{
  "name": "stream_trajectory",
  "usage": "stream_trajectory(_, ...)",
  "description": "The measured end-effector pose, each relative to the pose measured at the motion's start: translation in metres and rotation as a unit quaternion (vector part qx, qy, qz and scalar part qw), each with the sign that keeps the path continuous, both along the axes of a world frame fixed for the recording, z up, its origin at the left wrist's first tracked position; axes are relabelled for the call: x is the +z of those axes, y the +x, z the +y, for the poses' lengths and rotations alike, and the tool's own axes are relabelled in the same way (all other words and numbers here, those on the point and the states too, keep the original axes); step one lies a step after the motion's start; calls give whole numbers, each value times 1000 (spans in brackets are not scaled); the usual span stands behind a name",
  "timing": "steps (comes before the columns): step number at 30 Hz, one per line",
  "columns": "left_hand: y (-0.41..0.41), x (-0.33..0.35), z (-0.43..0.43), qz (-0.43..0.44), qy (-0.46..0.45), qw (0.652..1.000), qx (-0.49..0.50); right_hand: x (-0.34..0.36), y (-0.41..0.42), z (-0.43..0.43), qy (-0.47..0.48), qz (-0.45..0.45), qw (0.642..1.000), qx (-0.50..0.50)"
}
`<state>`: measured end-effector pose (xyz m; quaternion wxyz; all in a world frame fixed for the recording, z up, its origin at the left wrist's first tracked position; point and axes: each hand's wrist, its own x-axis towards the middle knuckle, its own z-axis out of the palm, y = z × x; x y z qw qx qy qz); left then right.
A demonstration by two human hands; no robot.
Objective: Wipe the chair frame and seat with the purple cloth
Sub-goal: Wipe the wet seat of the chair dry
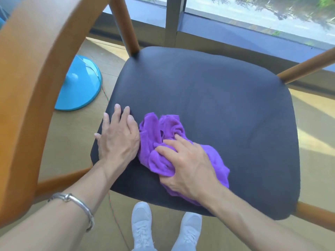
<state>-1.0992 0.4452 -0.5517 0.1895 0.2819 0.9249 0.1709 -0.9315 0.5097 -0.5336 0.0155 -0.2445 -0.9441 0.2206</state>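
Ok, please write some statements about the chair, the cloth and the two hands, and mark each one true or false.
1. The cloth lies on the seat. True.
2. The left hand grips the cloth. False: it lies flat on the seat, beside the cloth.
3. The right hand is on the cloth. True.
4. The bracelet is on the right wrist. False: it is on the left wrist.
5. The blue base stands on the floor. True.
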Motion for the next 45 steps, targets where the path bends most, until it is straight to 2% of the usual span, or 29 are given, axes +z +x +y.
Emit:
stream_trajectory(3,-1,-1,1,-9,-31,999,-11,0,6,-18,27,-17,999,-17)
stream_trajectory(6,0,12,9,-78,-35,996,33,-4,4,-21,51,-8,998,-31)
stream_trajectory(8,-4,21,15,-88,-41,995,8,-5,0,-20,45,-4,998,-48)
stream_trajectory(11,-8,30,23,-58,-55,995,-55,-2,-12,-35,26,-3,997,-71)
stream_trajectory(14,-7,33,31,-30,-85,991,-96,-1,-40,-57,-2,2,1000,-9)
stream_trajectory(16,-10,29,32,-20,-100,987,-126,-1,-65,-57,-10,11,1000,-2)
stream_trajectory(19,-17,31,28,-40,-35,998,-30,2,-95,-42,-5,22,1000,-12)
stream_trajectory(21,-21,35,27,-9,1,1000,5,3,-110,-29,-46,36,998,-18)
stream_trajectory(22,-23,38,26,7,-2,1000,12,2,-118,-18,-59,14,998,-23)
stream_trajectory(24,-22,39,27,9,-24,999,22,0,-132,17,3,-22,999,-24)
stream_trajectory(26,-15,36,26,9,-38,999,16,2,-136,68,57,-44,995,-66)
stream_trajectory(30,-4,17,10,-33,-89,996,4,5,-79,160,49,-69,976,-199)
stream_trajectory(32,0,8,2,-54,-143,988,-15,9,-36,175,35,-67,965,-250)
stream_trajectory(35,7,2,-6,-33,-154,987,-18,13,9,164,16,-52,956,-287)
stream_trajectory(38,11,-10,-14,59,-158,984,-63,11,20,137,-1,-21,960,-280)
stream_trajectory(41,13,-20,-20,105,-150,981,-66,8,6,97,-5,17,967,-255)
stream_trajectory(43,11,-25,-18,111,-144,981,-64,0,-10,69,8,61,982,-177)
stream_trajectory(45,11,-26,-17,114,-136,982,-71,-6,-28,52,8,68,992,-107)
